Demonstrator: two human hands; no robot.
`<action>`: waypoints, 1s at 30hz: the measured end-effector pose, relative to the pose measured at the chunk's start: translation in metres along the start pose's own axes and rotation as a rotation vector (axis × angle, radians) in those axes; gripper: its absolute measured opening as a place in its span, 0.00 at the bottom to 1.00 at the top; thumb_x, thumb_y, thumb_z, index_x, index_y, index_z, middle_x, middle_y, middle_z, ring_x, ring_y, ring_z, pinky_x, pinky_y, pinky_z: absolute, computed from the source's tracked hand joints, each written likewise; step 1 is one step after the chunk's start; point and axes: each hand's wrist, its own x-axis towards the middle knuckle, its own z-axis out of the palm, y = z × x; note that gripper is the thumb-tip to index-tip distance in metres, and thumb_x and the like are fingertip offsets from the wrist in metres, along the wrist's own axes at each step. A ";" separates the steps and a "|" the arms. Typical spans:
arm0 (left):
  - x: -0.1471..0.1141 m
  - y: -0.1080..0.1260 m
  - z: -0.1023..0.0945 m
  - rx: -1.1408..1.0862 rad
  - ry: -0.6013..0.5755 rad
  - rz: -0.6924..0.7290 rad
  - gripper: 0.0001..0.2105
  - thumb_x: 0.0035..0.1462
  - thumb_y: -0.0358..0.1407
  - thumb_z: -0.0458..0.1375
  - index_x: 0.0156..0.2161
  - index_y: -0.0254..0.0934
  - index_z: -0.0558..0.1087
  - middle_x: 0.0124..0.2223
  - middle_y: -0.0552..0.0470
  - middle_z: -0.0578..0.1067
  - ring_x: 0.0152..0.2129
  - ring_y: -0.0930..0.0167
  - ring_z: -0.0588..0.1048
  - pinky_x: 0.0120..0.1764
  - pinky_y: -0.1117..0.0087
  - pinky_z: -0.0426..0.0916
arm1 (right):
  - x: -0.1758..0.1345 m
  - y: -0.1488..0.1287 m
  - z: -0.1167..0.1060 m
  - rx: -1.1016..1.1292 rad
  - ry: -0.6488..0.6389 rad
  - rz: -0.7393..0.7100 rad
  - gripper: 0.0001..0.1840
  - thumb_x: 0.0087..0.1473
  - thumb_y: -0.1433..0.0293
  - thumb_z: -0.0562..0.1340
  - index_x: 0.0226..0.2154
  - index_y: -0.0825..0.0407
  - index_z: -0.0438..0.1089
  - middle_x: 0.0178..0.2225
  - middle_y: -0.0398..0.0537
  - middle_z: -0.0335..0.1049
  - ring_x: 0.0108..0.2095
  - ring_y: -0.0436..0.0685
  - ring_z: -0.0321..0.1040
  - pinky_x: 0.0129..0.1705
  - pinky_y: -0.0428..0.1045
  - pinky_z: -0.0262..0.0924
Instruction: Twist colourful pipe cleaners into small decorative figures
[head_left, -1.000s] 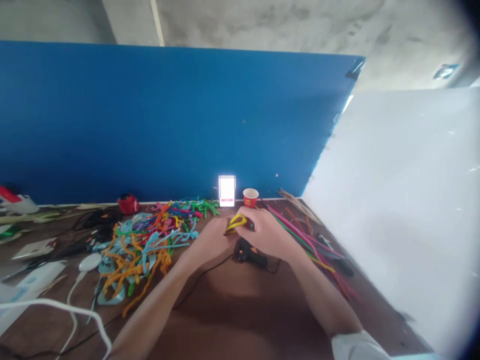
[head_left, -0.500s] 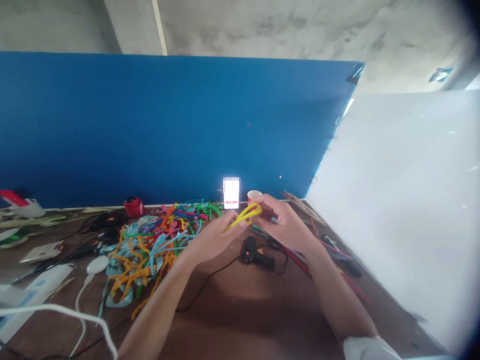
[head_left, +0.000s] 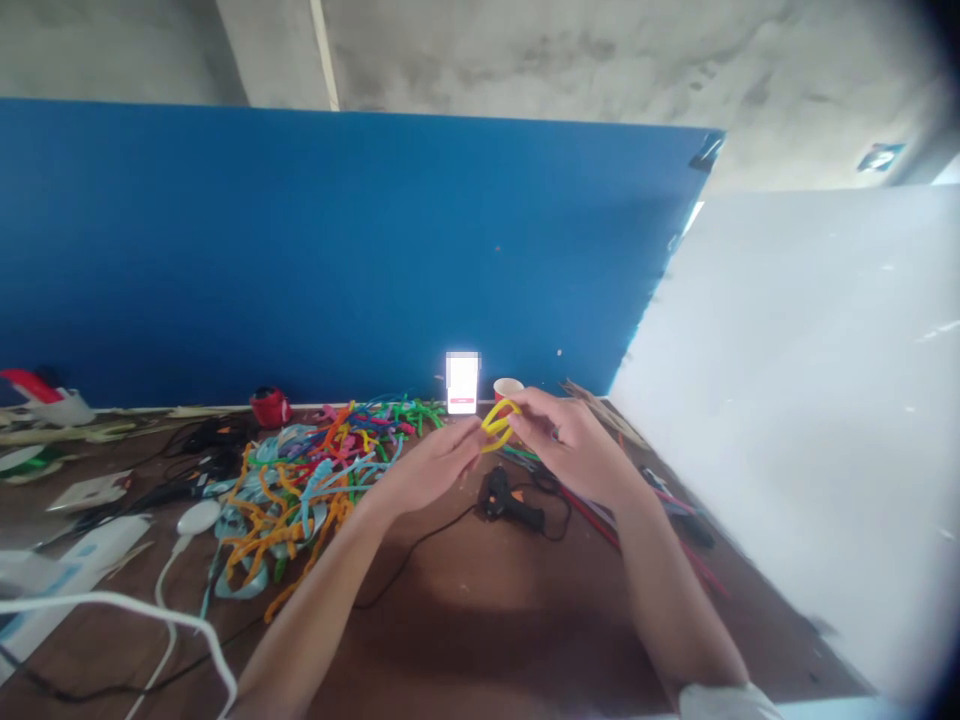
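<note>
Several yellow loops, which look like bent pipe cleaners (head_left: 496, 426), are held up between my two hands above the table. My left hand (head_left: 442, 460) pinches their left end, with its fingertips partly hidden behind the hand. At the upper right of the loops, my right hand (head_left: 562, 440) grips them between thumb and fingers. Beneath the hands a black glue gun (head_left: 514, 503) lies on the brown table (head_left: 480, 620). Left of my left hand spreads a heap of bent pipe cleaners (head_left: 315, 490) in orange, light blue, red and green.
Against the blue partition (head_left: 360, 250) stand a lit phone (head_left: 462, 385), a paper cup (head_left: 508, 387) and a red container (head_left: 270, 407). A white power strip (head_left: 82, 565) and white cable (head_left: 150, 603) lie at left. Red sticks (head_left: 596, 523) lie near the white wall (head_left: 825, 400) at right.
The yellow loops have spread apart and turned more upright between the hands. My left hand has rolled over, its fingers now closer to the right hand.
</note>
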 end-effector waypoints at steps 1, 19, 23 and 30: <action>0.001 -0.001 0.001 -0.007 -0.011 0.006 0.22 0.67 0.54 0.44 0.44 0.38 0.68 0.29 0.56 0.65 0.26 0.74 0.63 0.31 0.70 0.57 | 0.000 0.001 -0.001 -0.027 0.009 -0.008 0.18 0.65 0.65 0.52 0.50 0.49 0.73 0.37 0.48 0.78 0.33 0.53 0.70 0.36 0.48 0.60; 0.029 0.021 0.006 0.028 0.106 0.175 0.19 0.69 0.49 0.43 0.32 0.38 0.61 0.33 0.55 0.66 0.32 0.73 0.64 0.37 0.70 0.59 | 0.014 0.013 0.007 0.067 0.014 -0.176 0.13 0.64 0.72 0.54 0.27 0.51 0.67 0.26 0.42 0.68 0.29 0.50 0.61 0.34 0.47 0.52; 0.023 0.020 0.004 0.021 0.098 0.171 0.17 0.69 0.48 0.44 0.38 0.38 0.67 0.38 0.52 0.72 0.37 0.70 0.68 0.41 0.70 0.62 | 0.014 0.014 0.007 0.092 0.041 -0.170 0.13 0.64 0.70 0.55 0.31 0.51 0.73 0.28 0.46 0.73 0.31 0.52 0.66 0.34 0.47 0.55; 0.013 0.015 -0.008 -0.070 0.036 0.123 0.15 0.68 0.47 0.47 0.42 0.38 0.68 0.39 0.52 0.71 0.37 0.72 0.68 0.42 0.71 0.63 | 0.017 0.015 0.018 0.142 0.085 -0.202 0.10 0.63 0.68 0.59 0.36 0.50 0.77 0.34 0.46 0.78 0.34 0.52 0.72 0.38 0.47 0.61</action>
